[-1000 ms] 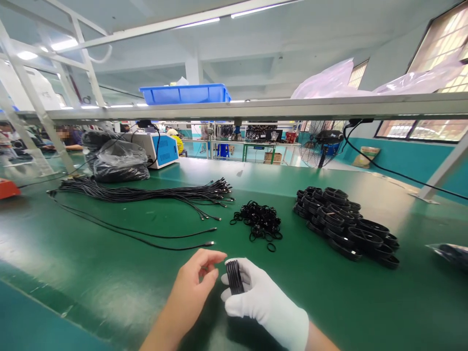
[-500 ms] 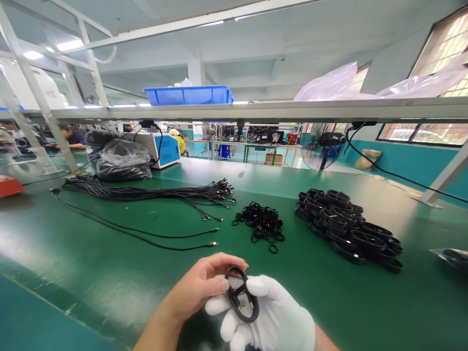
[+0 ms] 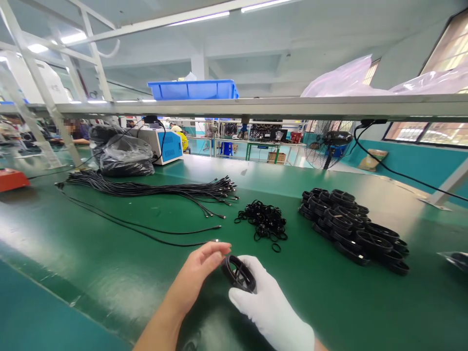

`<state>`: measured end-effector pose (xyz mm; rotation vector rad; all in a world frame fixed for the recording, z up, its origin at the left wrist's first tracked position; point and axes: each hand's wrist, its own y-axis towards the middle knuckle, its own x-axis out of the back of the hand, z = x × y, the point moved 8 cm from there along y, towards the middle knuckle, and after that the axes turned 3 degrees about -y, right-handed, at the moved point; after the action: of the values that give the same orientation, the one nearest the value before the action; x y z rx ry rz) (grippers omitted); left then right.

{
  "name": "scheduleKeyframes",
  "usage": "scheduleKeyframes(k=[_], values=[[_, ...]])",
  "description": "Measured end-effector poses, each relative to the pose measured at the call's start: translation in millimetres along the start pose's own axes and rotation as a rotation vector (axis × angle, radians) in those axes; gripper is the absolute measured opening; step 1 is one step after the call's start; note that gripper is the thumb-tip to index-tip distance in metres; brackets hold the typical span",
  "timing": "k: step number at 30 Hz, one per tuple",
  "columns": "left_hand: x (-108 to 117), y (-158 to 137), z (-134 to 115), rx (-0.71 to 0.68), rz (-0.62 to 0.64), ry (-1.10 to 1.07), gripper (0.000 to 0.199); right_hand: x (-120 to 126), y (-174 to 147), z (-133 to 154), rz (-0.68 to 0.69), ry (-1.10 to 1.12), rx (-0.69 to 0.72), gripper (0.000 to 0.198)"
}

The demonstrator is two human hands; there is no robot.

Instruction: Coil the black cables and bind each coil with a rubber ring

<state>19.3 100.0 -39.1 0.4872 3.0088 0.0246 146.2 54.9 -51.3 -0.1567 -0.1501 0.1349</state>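
Observation:
A black cable wound into an oval coil (image 3: 239, 274) is gripped at its right side by my white-gloved right hand (image 3: 268, 300), above the green table. Strands cross inside the loop. My bare left hand (image 3: 197, 273) is at the coil's upper left edge, fingers stretched out and thumb close beside them; whether a fingertip touches the coil is hard to see. Just beyond the left hand lie two straight black cables (image 3: 146, 225) with metal plugs. Small black rings (image 3: 265, 219) form a loose pile ahead of the coil.
A bundle of black cables (image 3: 153, 189) stretches across the back left. Wound coils (image 3: 351, 224) are heaped at right. Behind stand a plastic bag (image 3: 126, 153), a blue-and-white machine (image 3: 170, 146) and a fan (image 3: 331, 141). A shelf (image 3: 256, 106) spans overhead, carrying a blue bin (image 3: 193, 90).
The coil has turned and risen slightly in my right hand, which now grips it from the right side. My left fingers have come off the coil's face and moved to its upper left.

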Motion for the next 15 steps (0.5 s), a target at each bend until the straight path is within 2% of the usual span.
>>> scheduleKeyframes(k=[3,5,8,12,14,15], values=[[14.6,1.0,5.8,0.024,-0.125,-0.026,0.033,-2.5,5.1,-0.5,0.131,0.177,0.025,0.032],[19.2,2.2,9.9,0.043,-0.149,-0.021,0.033,-4.5,7.8,-1.2,0.202,0.277,0.009,0.029],[22.5,3.9,13.1,0.059,-0.159,0.021,0.034,-4.6,8.6,3.0,0.229,0.334,0.02,0.029],[26.4,6.0,20.0,0.131,-0.149,0.127,0.041,12.3,7.2,11.5,0.127,0.204,0.022,0.033],[31.2,9.9,27.6,0.177,-0.147,0.183,0.046,38.6,8.3,19.2,0.007,0.038,0.052,0.034],[33.8,13.0,31.5,0.187,-0.15,0.205,0.047,59.4,8.7,24.1,-0.093,-0.085,0.074,0.036]])
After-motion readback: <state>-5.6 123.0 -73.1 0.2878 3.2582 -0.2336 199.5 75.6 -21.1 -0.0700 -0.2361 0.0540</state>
